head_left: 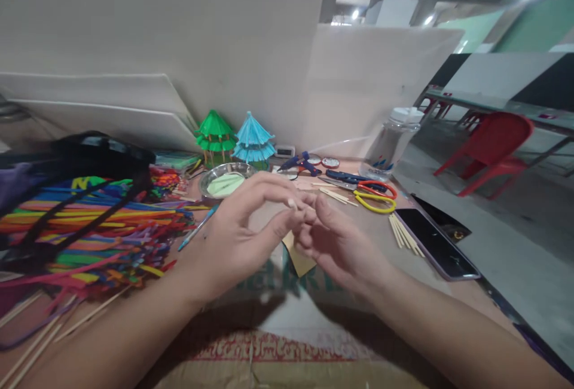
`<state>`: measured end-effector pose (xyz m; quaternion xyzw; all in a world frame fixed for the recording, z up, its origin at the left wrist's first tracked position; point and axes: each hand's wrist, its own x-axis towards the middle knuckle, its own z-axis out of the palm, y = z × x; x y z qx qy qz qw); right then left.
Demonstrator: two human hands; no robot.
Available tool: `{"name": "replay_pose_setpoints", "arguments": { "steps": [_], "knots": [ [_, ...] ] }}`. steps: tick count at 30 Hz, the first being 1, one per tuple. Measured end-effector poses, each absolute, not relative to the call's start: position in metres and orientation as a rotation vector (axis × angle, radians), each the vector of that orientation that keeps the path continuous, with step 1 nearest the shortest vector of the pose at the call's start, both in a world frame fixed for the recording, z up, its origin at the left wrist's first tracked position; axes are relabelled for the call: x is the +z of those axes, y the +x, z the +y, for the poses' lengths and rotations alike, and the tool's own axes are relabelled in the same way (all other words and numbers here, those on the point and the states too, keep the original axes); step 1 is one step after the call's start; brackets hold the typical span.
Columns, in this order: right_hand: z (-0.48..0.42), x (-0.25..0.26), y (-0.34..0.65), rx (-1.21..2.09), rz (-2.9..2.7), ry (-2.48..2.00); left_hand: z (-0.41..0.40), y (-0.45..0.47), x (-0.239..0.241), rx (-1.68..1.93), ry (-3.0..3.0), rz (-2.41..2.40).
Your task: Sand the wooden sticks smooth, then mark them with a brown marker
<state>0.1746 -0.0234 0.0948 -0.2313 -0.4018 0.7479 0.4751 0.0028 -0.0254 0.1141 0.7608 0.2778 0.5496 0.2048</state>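
Observation:
My left hand and my right hand meet at the fingertips above the middle of the work surface. The left thumb and fingers pinch together, and the right fingers curl in against them. Whatever sits between the fingertips is too small or hidden to make out. Just below the hands shows a tan piece of paper, partly covered by my right fingers; whether it is touched I cannot tell. Behind my left hand stands a clear bowl with pale green paper in it.
Green and blue paper-roofed models stand at the back. Colourful pipe cleaners and a black bag crowd the left. Rightward lie a glue gun, scissors, sticks, a phone and a water bottle.

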Motion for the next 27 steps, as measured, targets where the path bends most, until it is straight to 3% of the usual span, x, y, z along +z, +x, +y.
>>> {"name": "replay_pose_setpoints", "arguments": {
  "steps": [7, 22, 25, 27],
  "knots": [
    [-0.021, 0.093, 0.183, 1.584, -1.477, -0.697, -0.027, 0.010, 0.119, 1.286, 1.614, 0.883],
    [-0.026, 0.093, 0.180, 1.487, -1.603, -0.705, -0.028, 0.011, 0.117, 1.221, 1.588, 0.827],
    [-0.012, 0.103, 0.193, 1.267, -1.862, -0.763, -0.027, 0.011, 0.117, 1.257, 1.614, 0.833],
    [0.010, 0.110, 0.217, 0.922, -2.146, -0.918, -0.025, 0.009, 0.118, 1.316, 1.655, 0.889]
  ]
}}
